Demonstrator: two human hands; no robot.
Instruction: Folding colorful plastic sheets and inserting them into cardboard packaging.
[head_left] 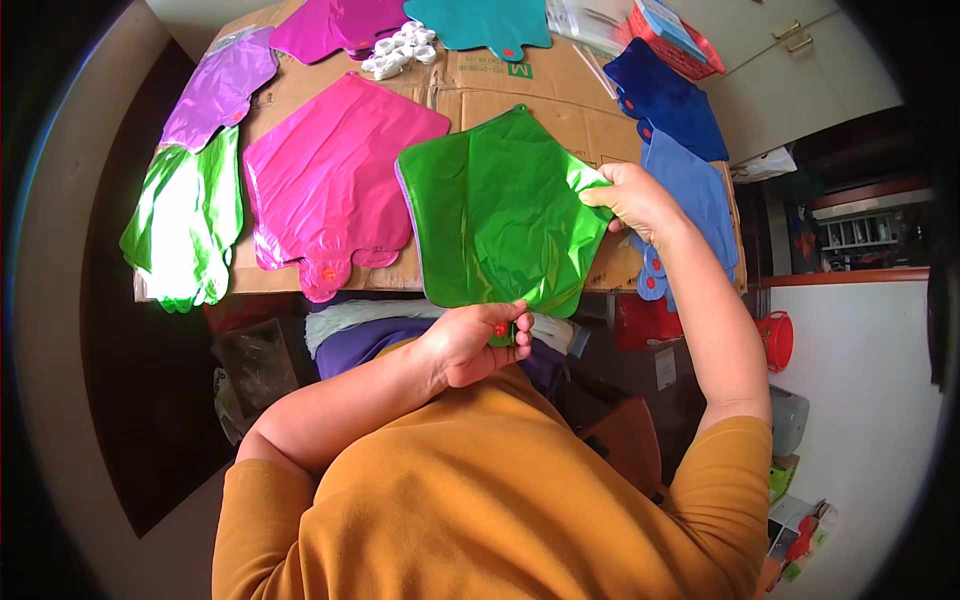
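A flat, uninflated green foil balloon [490,215] is stretched between my two hands, over the front edge of the cardboard-covered table. My left hand [470,345] is closed on its lower tab, where a red spot shows between the fingers. With thumb and fingers, my right hand [640,200] pinches the balloon's right corner. Just left of it lies a flat pink foil balloon [340,170] with its tab toward me. A shiny light-green foil sheet [190,215] hangs over the table's left edge. Blue balloons [690,190] lie beyond my right hand.
Purple [222,85], magenta [335,25], teal [480,22] and dark blue [665,95] foil balloons ring the cardboard [580,120]. A bundle of white ribbon or cord [402,50] sits at the back. A red basket [690,45] stands at the far right corner.
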